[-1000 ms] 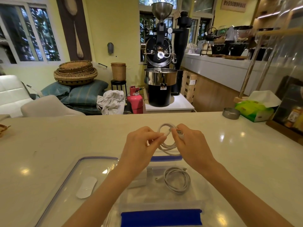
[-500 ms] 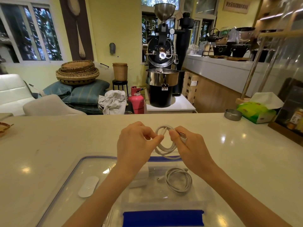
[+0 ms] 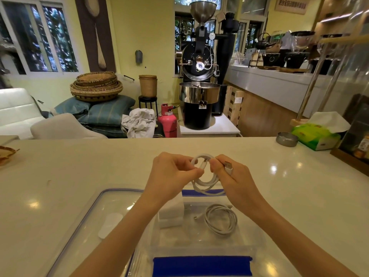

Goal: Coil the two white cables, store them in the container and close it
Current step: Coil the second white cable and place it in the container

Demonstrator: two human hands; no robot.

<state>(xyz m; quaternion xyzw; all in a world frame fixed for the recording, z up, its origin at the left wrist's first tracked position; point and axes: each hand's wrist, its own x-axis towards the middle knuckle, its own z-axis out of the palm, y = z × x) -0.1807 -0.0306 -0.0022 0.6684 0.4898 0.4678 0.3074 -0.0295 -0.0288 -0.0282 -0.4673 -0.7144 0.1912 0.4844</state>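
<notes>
Pale stone counter [image 3: 79, 176] carries everything here. On it, nearest the camera, sits the clear box [image 3: 257, 232] with blue clips, and its lid [image 3: 83, 216] lies flat just to the left. Inside the box a white block [image 3: 171, 213] rests beside the first cable [image 3: 220, 221], already coiled and lying loose. Above the box's far edge, both hands hold the second cable [image 3: 205, 181] in a small loop. The left hand [image 3: 169, 173] is curled with thumb and forefinger pinched on one plug end; the right hand [image 3: 233, 176] is closed round the loop, a USB plug [image 3: 228, 167] sticking out between its fingers.

The risk is spring-back: nothing ties this coil, so if either pinch loosens as it goes down, the loops could fan open, drape over the rim and foul the lid's seal. A careless drop might also tangle it with the first cable.
</notes>
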